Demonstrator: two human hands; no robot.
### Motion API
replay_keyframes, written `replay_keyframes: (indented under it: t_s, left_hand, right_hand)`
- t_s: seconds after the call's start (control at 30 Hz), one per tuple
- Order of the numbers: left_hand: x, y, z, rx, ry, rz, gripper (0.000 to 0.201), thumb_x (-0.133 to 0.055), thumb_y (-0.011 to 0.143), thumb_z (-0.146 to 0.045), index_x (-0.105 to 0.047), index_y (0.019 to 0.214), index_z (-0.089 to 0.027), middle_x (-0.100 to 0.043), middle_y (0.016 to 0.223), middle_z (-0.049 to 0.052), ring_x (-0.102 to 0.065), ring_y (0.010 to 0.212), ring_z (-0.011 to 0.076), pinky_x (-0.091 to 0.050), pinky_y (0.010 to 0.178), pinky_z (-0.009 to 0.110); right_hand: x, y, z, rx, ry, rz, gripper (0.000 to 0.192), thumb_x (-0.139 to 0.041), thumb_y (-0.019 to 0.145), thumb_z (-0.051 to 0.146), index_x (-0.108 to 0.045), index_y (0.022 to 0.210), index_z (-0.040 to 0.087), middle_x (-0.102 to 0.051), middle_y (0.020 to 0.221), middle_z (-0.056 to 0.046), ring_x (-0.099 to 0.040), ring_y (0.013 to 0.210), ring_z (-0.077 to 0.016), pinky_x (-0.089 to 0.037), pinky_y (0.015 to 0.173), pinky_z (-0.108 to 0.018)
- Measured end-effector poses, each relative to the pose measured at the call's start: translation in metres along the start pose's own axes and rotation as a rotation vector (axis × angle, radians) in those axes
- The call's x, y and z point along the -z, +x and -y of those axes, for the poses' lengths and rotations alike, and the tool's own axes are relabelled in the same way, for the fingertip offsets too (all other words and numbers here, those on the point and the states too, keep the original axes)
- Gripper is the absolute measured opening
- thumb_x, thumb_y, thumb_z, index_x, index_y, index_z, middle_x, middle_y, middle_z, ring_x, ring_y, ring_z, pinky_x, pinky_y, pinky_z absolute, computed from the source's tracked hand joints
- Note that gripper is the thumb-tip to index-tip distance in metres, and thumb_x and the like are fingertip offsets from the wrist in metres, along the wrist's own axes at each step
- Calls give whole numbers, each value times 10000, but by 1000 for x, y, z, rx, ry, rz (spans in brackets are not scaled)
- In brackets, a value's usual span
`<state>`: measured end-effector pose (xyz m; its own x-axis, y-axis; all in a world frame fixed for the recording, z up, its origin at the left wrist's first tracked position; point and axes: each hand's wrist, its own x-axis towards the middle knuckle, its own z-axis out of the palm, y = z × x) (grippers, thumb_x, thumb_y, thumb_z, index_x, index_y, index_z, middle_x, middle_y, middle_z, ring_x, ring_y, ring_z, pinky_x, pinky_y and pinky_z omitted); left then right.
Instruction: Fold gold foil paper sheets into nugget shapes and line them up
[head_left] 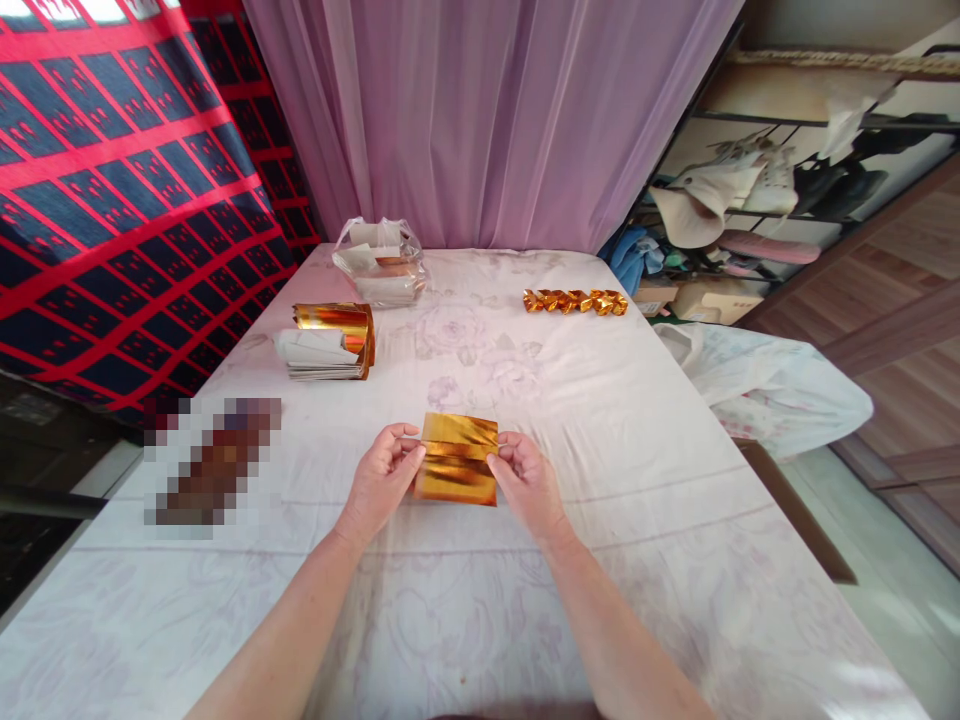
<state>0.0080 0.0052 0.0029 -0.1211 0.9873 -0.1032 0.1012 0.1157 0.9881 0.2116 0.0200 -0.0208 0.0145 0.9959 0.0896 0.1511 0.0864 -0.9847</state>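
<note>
A shiny gold foil paper sheet [459,478] is held level between my two hands, low over the table. A crease or fold runs across it from side to side. My left hand [384,472] pinches the sheet's left edge between thumb and fingers. At the right edge, my right hand [527,475] grips it the same way, thumb on top. Farther off to the left lies a stack of gold foil paper [334,318] with white-backed sheets [319,355] in front. A row of folded gold foil pieces [575,302] sits at the back right.
The table [465,610] wears a pale floral cloth. A clear plastic bag [381,265] with papers stands at the back left. A blurred, pixelated patch [217,465] covers something on the left. Beyond are a purple curtain [480,120], a shoe rack [780,205] and a white bag [780,390].
</note>
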Motion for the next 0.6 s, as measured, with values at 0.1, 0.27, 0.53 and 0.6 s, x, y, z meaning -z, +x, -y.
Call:
replay_keyframes:
  t_s: [0.1,0.27,0.53,0.6]
  left_hand:
    - [0,0,1,-10,12,1,395,-647,737,-430,-523,1036,-204,-634,768,-27,-572,626,119,-430,569,226]
    - [0,0,0,-9,24,-2,394,-634,732,-431,-523,1027,-196,-618,751,-31,-555,595,110,-435,531,218]
    - [-3,-1,-6,45,28,-18,328,-628,704,-439,-476,885,-212,-587,682,-55,-534,553,100,-451,459,193]
    - [-3,-1,-7,45,37,-15,314,-627,702,-434,-478,866,-211,-586,670,-58,-529,547,95,-447,454,185]
  right_hand:
    - [0,0,1,-4,-5,2,249,-601,779,366,-576,969,208,-606,651,37,-567,547,-123,-425,509,-241]
    - [1,1,4,-25,-3,22,255,-599,771,373,-577,961,205,-620,673,24,-590,576,-135,-446,529,-250]
    - [1,2,3,-42,-19,-38,230,-617,742,359,-510,896,225,-561,610,58,-543,524,-119,-396,490,-238]
    - [0,2,1,-37,-29,-51,213,-618,747,365,-493,853,228,-558,618,54,-542,532,-118,-389,493,-240]
